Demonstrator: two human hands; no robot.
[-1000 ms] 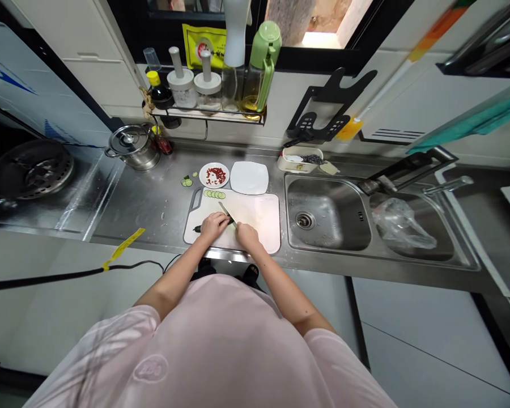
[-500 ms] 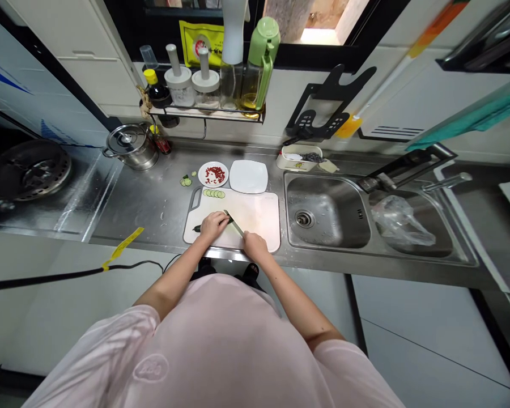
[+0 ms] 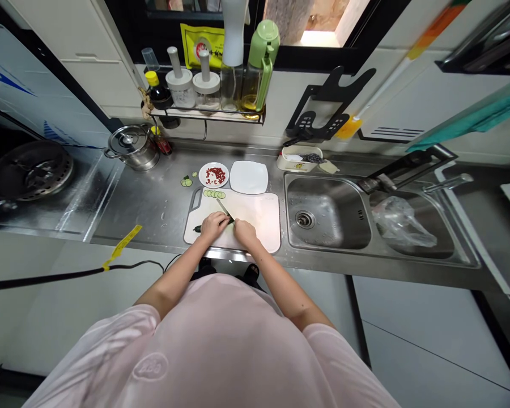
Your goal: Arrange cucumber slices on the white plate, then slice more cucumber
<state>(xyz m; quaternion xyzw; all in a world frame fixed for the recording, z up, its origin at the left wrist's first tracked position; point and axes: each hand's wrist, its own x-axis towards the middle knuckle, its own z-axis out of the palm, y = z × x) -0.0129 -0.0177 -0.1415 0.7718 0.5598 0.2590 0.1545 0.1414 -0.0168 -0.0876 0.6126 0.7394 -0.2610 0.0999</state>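
Observation:
My left hand (image 3: 213, 226) is closed over a dark green cucumber (image 3: 197, 229) and holds it down on the white cutting board (image 3: 261, 218); much of the cucumber is hidden under the fingers. In my right hand (image 3: 243, 233) is a knife (image 3: 223, 207), its handle covered by my fist. The blade points up and left, across the cucumber's right end. Pale green cucumber slices (image 3: 214, 194) lie overlapping in a row along the board's upper left edge.
Behind the board stand a white plate of chopped red pieces (image 3: 215, 175) and a square white plate (image 3: 249, 177). Cucumber end pieces (image 3: 186, 181) lie left of them. A lidded pot (image 3: 132, 148) is farther left. The double sink (image 3: 327, 210) is on the right.
My right hand has slid the knife forward and to the left, so the blade reaches farther past the cucumber. My left hand keeps its place.

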